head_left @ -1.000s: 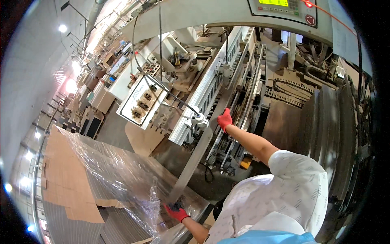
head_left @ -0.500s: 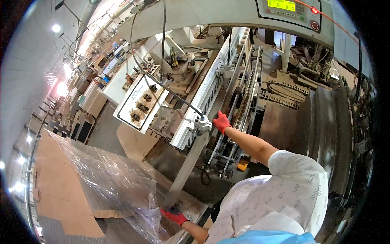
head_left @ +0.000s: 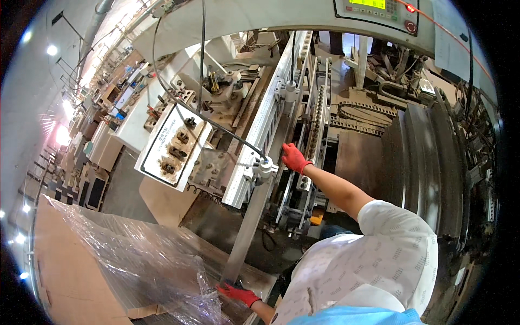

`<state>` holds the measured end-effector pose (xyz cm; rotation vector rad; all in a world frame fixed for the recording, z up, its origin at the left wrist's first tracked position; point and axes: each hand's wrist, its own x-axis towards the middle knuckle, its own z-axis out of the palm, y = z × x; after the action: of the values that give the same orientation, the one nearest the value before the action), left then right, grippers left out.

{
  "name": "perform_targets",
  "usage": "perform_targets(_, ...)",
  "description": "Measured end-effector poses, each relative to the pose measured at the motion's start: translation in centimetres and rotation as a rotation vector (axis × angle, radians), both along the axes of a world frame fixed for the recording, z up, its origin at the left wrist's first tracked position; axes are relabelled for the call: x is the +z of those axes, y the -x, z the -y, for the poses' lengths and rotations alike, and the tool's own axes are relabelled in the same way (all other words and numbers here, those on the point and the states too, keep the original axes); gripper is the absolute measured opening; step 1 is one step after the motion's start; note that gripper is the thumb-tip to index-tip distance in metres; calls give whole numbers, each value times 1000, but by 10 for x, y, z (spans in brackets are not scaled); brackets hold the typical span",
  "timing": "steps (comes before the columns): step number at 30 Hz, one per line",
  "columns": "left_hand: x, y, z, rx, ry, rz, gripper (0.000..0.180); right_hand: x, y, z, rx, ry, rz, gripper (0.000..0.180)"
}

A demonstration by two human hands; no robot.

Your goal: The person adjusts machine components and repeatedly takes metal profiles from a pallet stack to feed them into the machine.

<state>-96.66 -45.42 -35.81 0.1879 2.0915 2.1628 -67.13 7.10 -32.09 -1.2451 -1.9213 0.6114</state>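
A long, narrow grey-brown board [head_left: 246, 236] slants from the lower middle up into the machine, passing beneath a white clamp-like cylinder [head_left: 264, 169]. At its near end is my left hand [head_left: 240, 294] in a red glove, closed on the board with part of the fingers hidden. My right hand [head_left: 296, 158], also red-gloved, reaches across to the board's right edge farther up; its fingers are bent against that edge, and their tips are partly hidden. Left of the board runs the machine's white perforated rail [head_left: 252, 154].
A stack of brown panels [head_left: 70, 254] under clear plastic film [head_left: 157, 260] lies at the lower left. A white switch panel [head_left: 174, 147] juts out left of the rail. Overhead is a control panel [head_left: 374, 12] with a lit screen. Dark curved covers [head_left: 420, 162] stand at right.
My view has turned slightly, so the machine sits farther left in it. My right hand is a little farther along the board from the near cylinder. My left hand stays at the near end.
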Motion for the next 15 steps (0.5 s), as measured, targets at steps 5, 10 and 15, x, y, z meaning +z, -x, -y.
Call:
perform_targets(5, 17, -7, -3, -20, 214, -105, 53, 2, 0, -1, 23, 8, 79, 41)
perform_targets(10, 2, 0, 1, 22, 132, -95, 53, 7, 2, 3, -5, -2, 39, 39)
perform_targets(15, -6, 7, 2, 34, 42, -21, 52, 7, 3, 6, -31, 35, -58, 35)
